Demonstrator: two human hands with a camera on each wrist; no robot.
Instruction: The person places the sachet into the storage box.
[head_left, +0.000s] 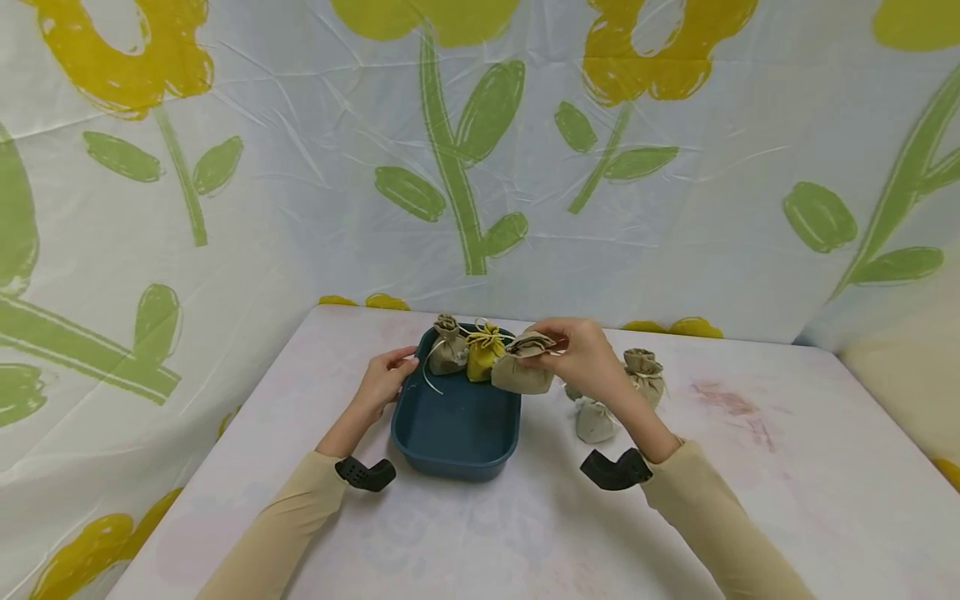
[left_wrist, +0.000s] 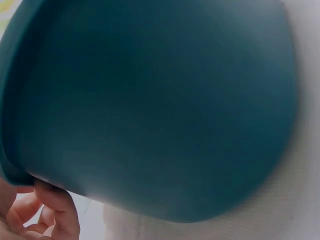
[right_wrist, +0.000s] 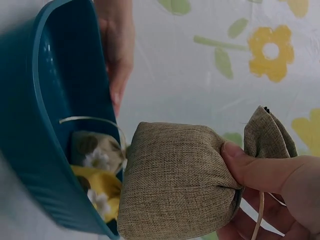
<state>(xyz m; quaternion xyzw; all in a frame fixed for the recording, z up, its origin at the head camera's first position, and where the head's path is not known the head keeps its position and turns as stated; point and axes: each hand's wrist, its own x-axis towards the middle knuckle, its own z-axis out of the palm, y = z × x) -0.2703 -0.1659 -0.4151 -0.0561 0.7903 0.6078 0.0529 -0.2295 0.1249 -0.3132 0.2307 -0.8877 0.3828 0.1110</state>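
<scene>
With its fingers at the rim, my left hand (head_left: 381, 385) grips the left side of a dark blue plastic tub (head_left: 453, 429). My right hand (head_left: 588, 358) pinches the gathered neck of a tan drawstring pouch (right_wrist: 175, 180) and holds it over the tub's far right corner. The neck tilts toward the hand, and a thin cord hangs from it. Inside the tub, a brownish drawstring pouch (head_left: 447, 355) and a yellow drawstring pouch (head_left: 482, 360) stand side by side at the far end. White flower shapes show on both in the right wrist view.
To the tub's right, a whitish pouch (head_left: 596, 423) and a tan pouch (head_left: 648, 382) sit on the table (head_left: 750, 475), partly behind my right arm. A floral cloth (head_left: 322, 167) hangs behind the table and along its left side.
</scene>
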